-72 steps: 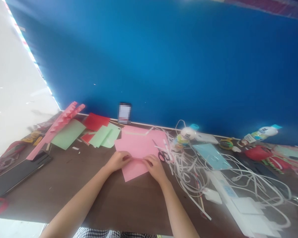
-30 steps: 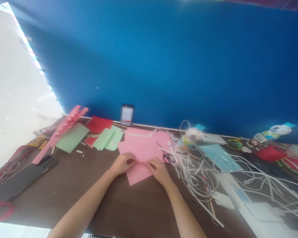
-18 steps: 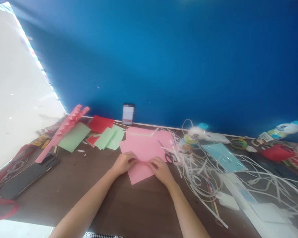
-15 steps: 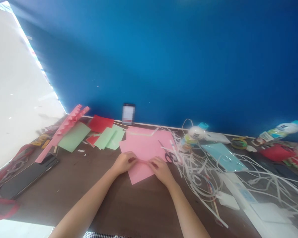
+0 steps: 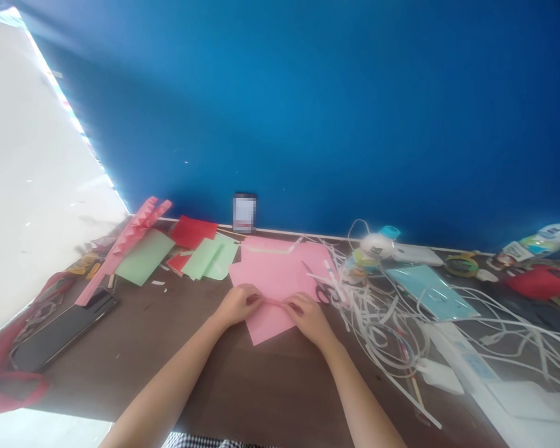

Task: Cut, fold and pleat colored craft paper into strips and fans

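- L hand [image 5: 240, 303] & R hand [image 5: 310, 314] each pinch the pink paper [image 5: 273, 280] fold; fingertips tucked, hard to see.
- Scissors [image 5: 327, 292] half under white strips [image 5: 382, 311].
- 2 bottles [image 5: 371, 249], right one cut off.

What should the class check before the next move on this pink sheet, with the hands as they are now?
1. Both hands on the fold: left hand and right hand pinch the pink sheet along a raised crease: ok.
2. Sheet supported: its near corner lies on the table: ok.
3. Scissors out of the grip: they lie beside the right hand, untouched: ok.
4. White paper strips clear of the sheet: some lie across its right edge: not ok.
5. Crease straight: fingers cover it and the picture is blurred: cannot tell.
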